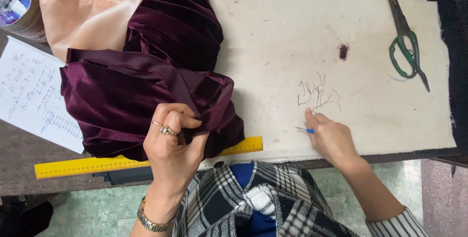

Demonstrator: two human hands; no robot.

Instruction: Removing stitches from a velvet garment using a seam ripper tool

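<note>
A view from above looks down at a person's two bare hands working at a counter (19, 159) covered on the right by a cream felt pad (370, 95).

The left hand (173, 142), wearing two rings and a gold bracelet at the wrist, is closed with its fingers curled, pinching a fold of dark plum velvet fabric (141, 86). The velvet lies bunched in a heap across the left-centre of the counter, its lower edge resting over a long yellow plastic ruler (97, 165) that runs along the counter's near edge.

The right hand (331, 137) rests on the cream pad, well apart from the velvet. Its fingers are drawn together around a small tool with a blue handle and thin metal tip (306, 130), which pokes out to the left. Just above the fingertips lies a small tangle of loose dark threads (317, 95). Further up sits a little clump of plum fibres (343, 51).

At the top right, green-handled metal scissors (404, 37) lie on the pad, blades shut. Peach satin fabric (83, 8) lies above the velvet at the top left. A sheet of white paper with handwriting (34, 95) sits at the left edge, beside a round container (17, 3) in the corner. The person wears a black and white plaid garment.
</note>
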